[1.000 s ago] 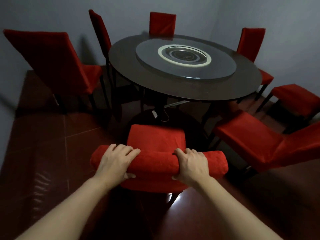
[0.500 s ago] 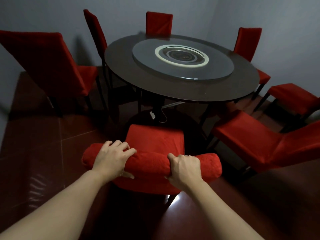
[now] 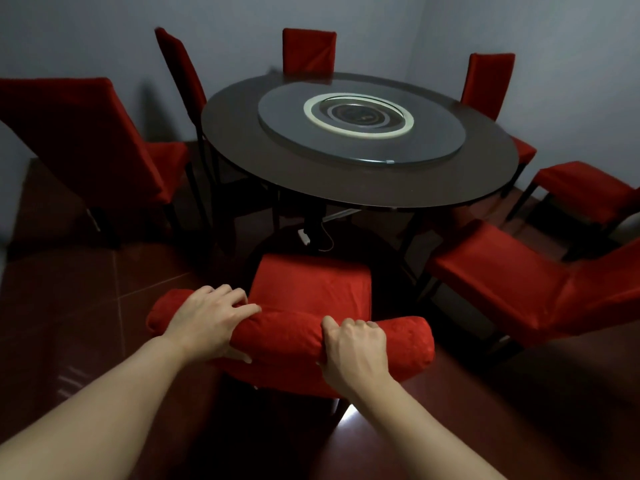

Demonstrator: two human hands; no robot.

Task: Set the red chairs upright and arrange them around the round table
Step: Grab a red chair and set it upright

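A red chair (image 3: pixel 311 289) stands upright right in front of me, its seat facing the dark round table (image 3: pixel 242 147). My left hand (image 3: pixel 204 320) and my right hand (image 3: pixel 353 348) both grip the padded top of its backrest. Several other red chairs ring the table: one at the left (image 3: pixel 79 133), one at the back left (image 3: pixel 180 74), one at the back (image 3: pixel 309 51), one at the back right (image 3: pixel 486 84), and two at the right (image 3: pixel 585 192) (image 3: pixel 512 275).
A glass turntable (image 3: pixel 360 129) lies on the table's middle. A white plug and cable (image 3: pixel 306 237) lie on the floor under the table. Grey walls close in behind and to the right. Dark red tiled floor (image 3: pixel 86 306) spreads to the left.
The chair and both hands have shifted slightly left and toward me in the view. The grip on the backrest is unchanged.
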